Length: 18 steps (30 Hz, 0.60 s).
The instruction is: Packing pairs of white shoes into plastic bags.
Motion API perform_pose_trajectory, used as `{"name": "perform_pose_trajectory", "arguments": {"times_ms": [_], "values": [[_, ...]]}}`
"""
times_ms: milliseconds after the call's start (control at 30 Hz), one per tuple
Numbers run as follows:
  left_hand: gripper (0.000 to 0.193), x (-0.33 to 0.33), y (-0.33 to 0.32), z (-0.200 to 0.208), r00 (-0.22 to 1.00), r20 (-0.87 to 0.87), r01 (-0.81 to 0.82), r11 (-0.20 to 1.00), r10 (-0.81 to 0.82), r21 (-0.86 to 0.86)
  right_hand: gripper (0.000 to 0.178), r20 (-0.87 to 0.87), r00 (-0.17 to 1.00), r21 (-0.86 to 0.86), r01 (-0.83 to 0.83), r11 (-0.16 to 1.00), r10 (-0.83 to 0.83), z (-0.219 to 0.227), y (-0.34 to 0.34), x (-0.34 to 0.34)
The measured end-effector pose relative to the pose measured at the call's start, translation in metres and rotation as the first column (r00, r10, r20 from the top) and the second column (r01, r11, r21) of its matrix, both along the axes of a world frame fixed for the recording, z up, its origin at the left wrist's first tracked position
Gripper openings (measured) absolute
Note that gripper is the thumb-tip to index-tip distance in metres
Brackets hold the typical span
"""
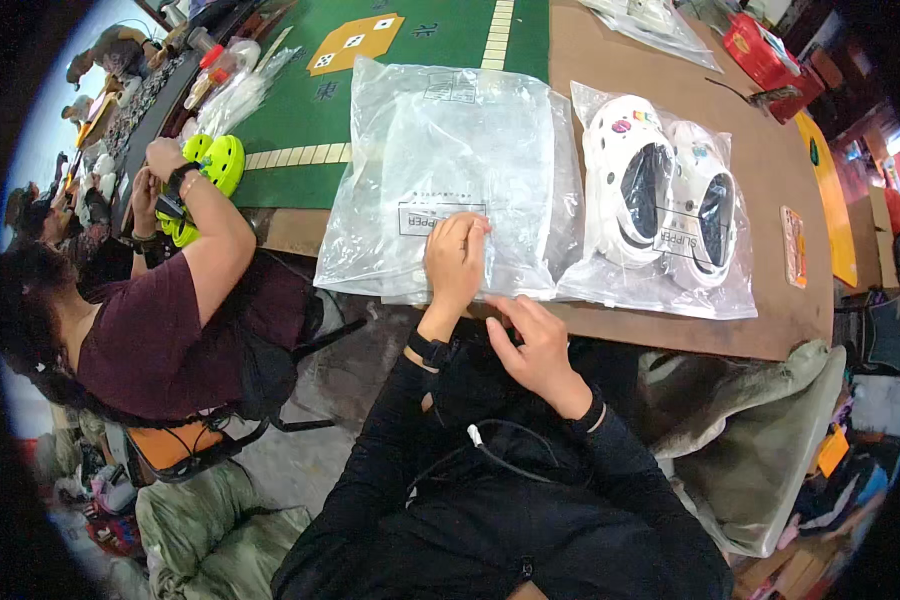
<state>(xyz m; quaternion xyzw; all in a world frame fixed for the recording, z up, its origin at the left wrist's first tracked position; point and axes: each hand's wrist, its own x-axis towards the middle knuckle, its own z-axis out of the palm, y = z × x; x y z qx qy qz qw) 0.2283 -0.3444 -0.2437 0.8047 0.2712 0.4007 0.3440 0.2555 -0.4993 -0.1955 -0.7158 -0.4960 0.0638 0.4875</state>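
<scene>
A stack of clear plastic zip bags (510, 130) lies flat near the table's front edge, with dark printing on them. My left hand (455, 260) rests on the top bag, fingers laid over the plastic with nothing visible gripped. Just to its right, my right hand (538, 350) is at the front edge of the bags, thumb and forefinger apart, fingertips by the plastic rim. Right of the stack, a pair of white clogs (620, 190) with colourful charms and dark insides lies inside another clear bag (705, 300).
On the left a seated person (160, 330) in a maroon top handles lime-green clogs (220, 165). The brown tabletop (670, 335) adjoins a green mat (430, 30) with pale tiles. A small orange-patterned case (793, 245) and a red box (760, 50) stand to the right.
</scene>
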Motion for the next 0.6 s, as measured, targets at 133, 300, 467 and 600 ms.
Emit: {"name": "perform_pose_trajectory", "arguments": {"times_ms": [133, 300, 467, 600], "values": [[0.017, 0.0, 0.003, -0.002, 1.0, -0.015, 0.003, 1.0, -0.003, 0.013, 0.024, 0.078, 0.996, 0.008, 0.035, 0.999, -0.035, -0.007, 0.004, 0.001], [0.018, 0.001, 0.004, -0.004, 1.0, -0.017, -0.017, 0.999, 0.017, 0.042, 0.028, 0.064, 0.998, -0.007, 0.015, 1.0, -0.015, -0.01, 0.01, -0.005], [0.018, 0.004, 0.004, -0.006, 0.999, -0.017, -0.03, 0.995, 0.032, 0.091, 0.034, 0.062, 0.998, 0.004, 0.006, 1.0, -0.006, -0.013, 0.013, -0.007], [0.017, 0.003, 0.003, -0.004, 0.999, -0.028, -0.044, 0.996, 0.046, 0.082, 0.036, 0.055, 0.998, -0.003, 0.005, 1.0, -0.004, -0.012, 0.014, -0.008]]}}
